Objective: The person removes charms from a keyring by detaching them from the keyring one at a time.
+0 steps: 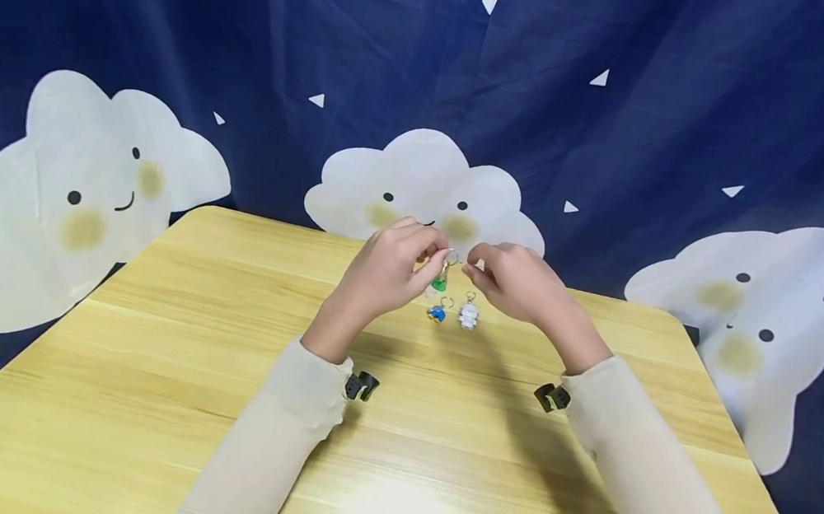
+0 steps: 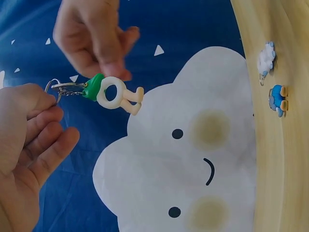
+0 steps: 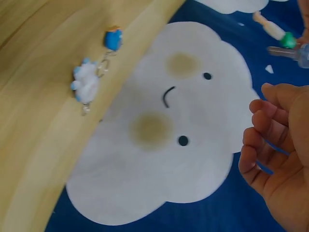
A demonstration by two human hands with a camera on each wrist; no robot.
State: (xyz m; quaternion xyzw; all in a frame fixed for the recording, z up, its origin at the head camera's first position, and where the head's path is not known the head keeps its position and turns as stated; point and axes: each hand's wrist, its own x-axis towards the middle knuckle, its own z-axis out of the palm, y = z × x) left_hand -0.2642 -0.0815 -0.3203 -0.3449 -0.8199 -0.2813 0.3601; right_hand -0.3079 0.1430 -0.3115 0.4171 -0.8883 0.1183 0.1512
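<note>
In the head view my left hand [image 1: 392, 267] pinches the metal ring of a keychain between thumb and forefinger, above the far part of the table. From the ring hangs a figure charm [image 2: 113, 94] with a green top, a white ring-shaped middle and pale legs. A clear, bluish piece [image 3: 303, 55] shows beside it in the right wrist view; its kind is unclear. My right hand [image 1: 517, 282] hovers just right of the keychain, fingers loosely bent, with nothing seen in them. Below the hands lie a blue figure keychain [image 1: 437, 313] and a white figure keychain [image 1: 468, 314].
The wooden table [image 1: 170, 366] spreads toward me, with its far edge just behind the hands. A dark blue curtain [image 1: 417, 51] with printed smiling clouds hangs behind it. Black wrist mounts [image 1: 362, 385] sit at both cuffs.
</note>
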